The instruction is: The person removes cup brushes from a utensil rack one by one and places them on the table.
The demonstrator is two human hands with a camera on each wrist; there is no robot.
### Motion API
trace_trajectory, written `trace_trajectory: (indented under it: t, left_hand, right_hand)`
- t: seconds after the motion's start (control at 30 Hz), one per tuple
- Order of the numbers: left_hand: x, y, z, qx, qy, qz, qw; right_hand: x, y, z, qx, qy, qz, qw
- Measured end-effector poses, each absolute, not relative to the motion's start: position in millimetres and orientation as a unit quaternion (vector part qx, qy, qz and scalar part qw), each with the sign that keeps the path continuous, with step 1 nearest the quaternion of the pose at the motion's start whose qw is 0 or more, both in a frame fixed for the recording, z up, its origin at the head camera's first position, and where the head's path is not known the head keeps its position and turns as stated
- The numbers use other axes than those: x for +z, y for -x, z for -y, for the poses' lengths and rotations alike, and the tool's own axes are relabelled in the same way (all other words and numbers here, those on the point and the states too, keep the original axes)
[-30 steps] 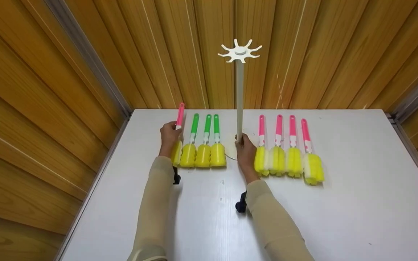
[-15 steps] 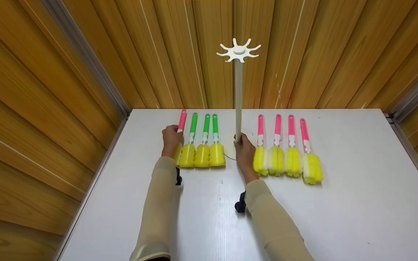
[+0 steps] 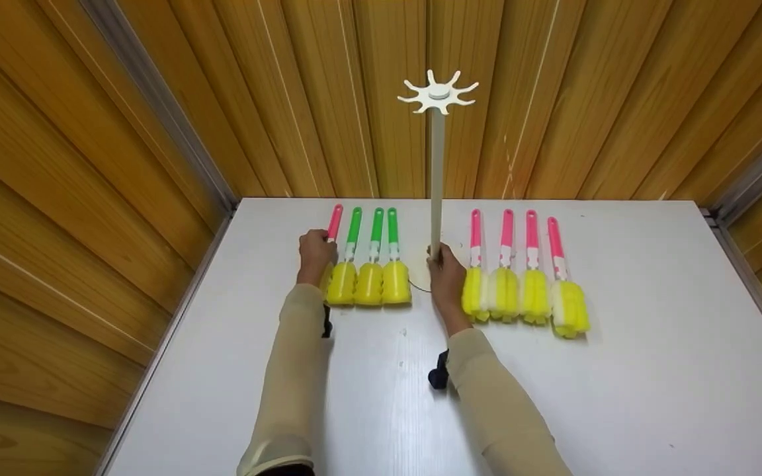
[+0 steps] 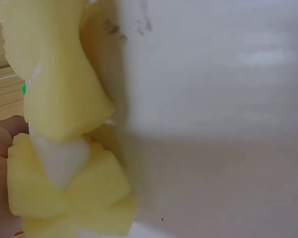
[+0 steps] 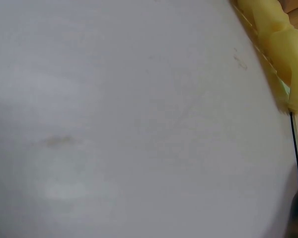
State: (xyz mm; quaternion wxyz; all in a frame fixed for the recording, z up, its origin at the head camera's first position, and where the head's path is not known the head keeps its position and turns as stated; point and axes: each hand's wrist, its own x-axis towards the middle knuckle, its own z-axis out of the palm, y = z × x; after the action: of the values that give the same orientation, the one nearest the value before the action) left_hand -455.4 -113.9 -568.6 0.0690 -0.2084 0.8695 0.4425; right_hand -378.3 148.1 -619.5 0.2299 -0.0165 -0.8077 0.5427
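In the head view my left hand [image 3: 317, 254] pinches a pink-handled bottle brush [image 3: 335, 221] near its white neck, hiding most of its sponge. Its yellow and white sponge head [image 4: 72, 183] shows low in the left wrist view, close over the table. Immediately to its right, a green-handled bottle brush [image 3: 342, 281] lies in a row with two others like it. My right hand [image 3: 447, 277] grips the upright pole [image 3: 436, 178] of a white stand low down, just above its round base [image 3: 423, 272]. The stand's top is a star-shaped rack [image 3: 438, 96] of curved prongs.
Right of the stand lie several pink-handled bottle brushes [image 3: 532, 264] side by side, the outermost [image 3: 569, 307] tilted and a little nearer. The white table [image 3: 652, 370] meets a wood-patterned wall [image 3: 553, 132] at the back. Metal rails [image 3: 156, 357] run along its sides.
My left hand has shifted slightly right and drawn the pink-handled brush lower and closer to the green ones; its handle tip no longer overlaps the wall. The right hand keeps its grip on the pole.
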Motion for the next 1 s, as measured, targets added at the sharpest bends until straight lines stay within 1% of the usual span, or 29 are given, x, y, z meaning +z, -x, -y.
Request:
trace_trajectory:
  t: [0.13,0.23,0.33,0.43,0.5,0.57,0.63,0.7,0.8,0.9,1.0]
  left_hand:
    - [-569,455,112,0.436,0.216,-0.869,0.084]
    - [-571,454,112,0.405,0.204,-0.888,0.079]
    - [-573,453,109,0.313,0.162,-0.933,0.064]
    - [-576,452,104,0.174,0.103,-0.979,0.037]
    - [-577,451,100,0.095,0.075,-0.993,0.016]
    - [-577,450,96,0.058,0.061,-0.996,-0.001]
    - [-575,448,93,0.058,0.055,-0.997,-0.007]
    - [-569,445,90,0.087,0.053,-0.995,-0.015]
    - [-555,437,84,0.138,0.04,-0.989,-0.034]
    - [-540,423,77,0.181,0.005,-0.982,-0.062]
    - [-528,402,66,0.208,-0.056,-0.972,-0.094]
  right_hand:
    - [-621,377,-149,0.543,0.016,0.807,0.231]
    - [-622,376,-148,0.542,0.015,0.807,0.234]
    - [-622,375,-148,0.544,0.018,0.806,0.233]
    - [-621,376,-150,0.545,0.026,0.806,0.228]
    - [-620,376,-150,0.548,0.038,0.807,0.217]
    - [-618,377,-150,0.548,0.055,0.81,0.202]
    - [-615,378,-149,0.559,0.077,0.806,0.176]
    - [-607,381,-149,0.588,0.099,0.791,0.138]
    - [-590,386,-149,0.662,0.111,0.739,0.059]
    - [-568,389,-155,0.707,0.088,0.701,-0.031]
    - [-547,383,-169,0.676,0.032,0.729,-0.1]
